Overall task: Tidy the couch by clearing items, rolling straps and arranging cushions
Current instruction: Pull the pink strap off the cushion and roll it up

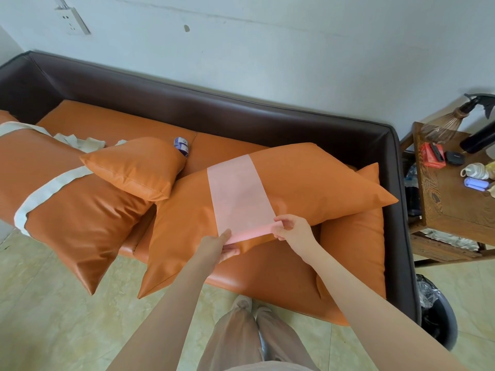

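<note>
A wide pale pink strap [239, 194] lies across a long orange cushion [308, 180] on the brown and orange couch [241, 116]. Its near end is rolled into a thin pink tube. My left hand [218, 245] pinches the left end of that roll, and my right hand [290, 227] pinches the right end. A second long orange cushion [80, 207] at the left carries a white strap [51, 188]. A small orange cushion [136, 167] rests between the two long ones. More white strap [80, 141] lies loose on the seat behind.
A small blue and white roll [181, 146] sits on the seat behind the small cushion. Another orange cushion [356, 247] lies at the couch's right end. A wooden side table [452, 204] with small items stands at the right, a black bin [439, 317] in front of it.
</note>
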